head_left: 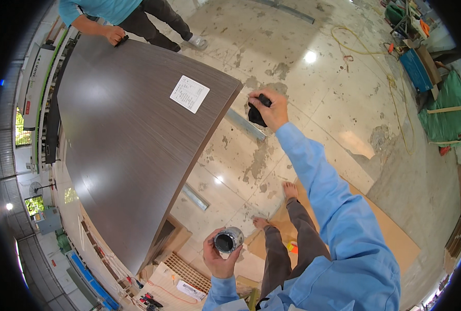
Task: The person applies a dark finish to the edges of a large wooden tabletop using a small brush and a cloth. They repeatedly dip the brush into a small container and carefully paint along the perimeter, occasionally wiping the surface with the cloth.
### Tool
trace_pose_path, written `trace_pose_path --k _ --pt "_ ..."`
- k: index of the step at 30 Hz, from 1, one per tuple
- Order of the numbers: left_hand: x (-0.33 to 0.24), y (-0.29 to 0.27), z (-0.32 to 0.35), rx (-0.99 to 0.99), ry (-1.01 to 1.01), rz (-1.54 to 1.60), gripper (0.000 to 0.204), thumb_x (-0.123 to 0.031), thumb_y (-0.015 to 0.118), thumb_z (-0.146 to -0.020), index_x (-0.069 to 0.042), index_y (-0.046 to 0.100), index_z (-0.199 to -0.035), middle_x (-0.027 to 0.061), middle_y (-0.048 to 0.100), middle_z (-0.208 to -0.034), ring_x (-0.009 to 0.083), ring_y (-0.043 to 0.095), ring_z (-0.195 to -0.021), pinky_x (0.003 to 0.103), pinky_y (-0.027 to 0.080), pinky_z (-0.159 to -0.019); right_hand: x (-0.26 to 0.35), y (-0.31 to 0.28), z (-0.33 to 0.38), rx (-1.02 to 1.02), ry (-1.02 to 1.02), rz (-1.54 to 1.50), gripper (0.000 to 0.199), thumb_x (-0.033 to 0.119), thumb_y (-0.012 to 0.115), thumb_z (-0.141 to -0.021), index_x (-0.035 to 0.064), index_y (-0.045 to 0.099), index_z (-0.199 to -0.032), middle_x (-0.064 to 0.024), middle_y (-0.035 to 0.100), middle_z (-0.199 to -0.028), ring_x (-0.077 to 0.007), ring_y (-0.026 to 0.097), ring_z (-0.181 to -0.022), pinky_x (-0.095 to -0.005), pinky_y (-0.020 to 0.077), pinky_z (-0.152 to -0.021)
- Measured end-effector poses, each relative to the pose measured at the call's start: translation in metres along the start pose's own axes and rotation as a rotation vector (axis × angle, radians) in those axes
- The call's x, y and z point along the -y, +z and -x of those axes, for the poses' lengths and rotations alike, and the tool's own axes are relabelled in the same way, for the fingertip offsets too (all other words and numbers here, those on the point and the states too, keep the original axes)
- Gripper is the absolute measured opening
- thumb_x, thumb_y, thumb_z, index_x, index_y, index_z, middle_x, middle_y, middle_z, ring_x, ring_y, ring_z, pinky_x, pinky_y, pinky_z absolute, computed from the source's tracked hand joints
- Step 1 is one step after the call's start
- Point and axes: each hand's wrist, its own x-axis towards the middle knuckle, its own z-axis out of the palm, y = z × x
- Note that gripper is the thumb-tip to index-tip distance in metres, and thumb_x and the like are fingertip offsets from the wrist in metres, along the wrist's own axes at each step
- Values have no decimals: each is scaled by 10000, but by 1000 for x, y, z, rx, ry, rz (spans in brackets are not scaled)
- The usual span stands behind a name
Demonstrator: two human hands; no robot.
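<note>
Low in front of me, my left hand [219,259] is wrapped round a small round metal can [229,240] with dark contents and smeared sides. My right hand [273,109] is out to the right, pinching a black cloth [257,115] just off the corner of a large dark brown wood-grain panel [132,119]. The cloth does not appear to touch the panel. A white printed label [189,94] lies on the panel's face near that corner. Across the panel, a co-worker's hand [115,35] presses a dark pad or cloth on its far edge.
Metal bars [195,197] lie under the panel on the stained tile floor [313,88]. At lower left are a slatted crate [186,272] and hand tools [150,300]. A yellow hose [391,80], a blue box [421,70] and a green-wrapped bundle [445,111] stand at right.
</note>
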Motion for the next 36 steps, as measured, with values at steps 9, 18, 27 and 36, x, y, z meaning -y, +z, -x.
trace_pose_path --k 9,18,27,36 --pt "2 2 -5 -1 -11 17 785 33 954 -677 9 562 -1357 167 649 -1359 238 655 -1231 383 536 -1097 -4 0 0 -14 -84 -128 106 82 813 -930 54 784 -1028 -53 770 -974 -200 717 -916 -339 555 -857" --pt "-3 3 -4 7 -7 12 754 31 941 -691 10 569 -1346 159 649 -1355 229 654 -1225 380 534 -1097 -2 7 5 -96 -86 -184 113 90 825 -917 58 789 -1019 -71 753 -958 -217 717 -895 -338 562 -838" --pt "3 -1 3 -3 18 -16 755 36 948 -679 3 573 -1333 180 642 -1355 252 657 -1228 386 539 -1093 -3 16 19 10 -106 -212 113 33 808 -923 29 776 -1032 -85 757 -961 -199 718 -889 -321 558 -824" --pt "8 -8 8 -37 11 20 755 23 953 -677 3 580 -1333 183 648 -1344 261 652 -1241 397 538 -1091 21 38 61 361 -98 -111 132 75 817 -902 64 793 -1031 -79 752 -963 -241 729 -917 -340 560 -842"
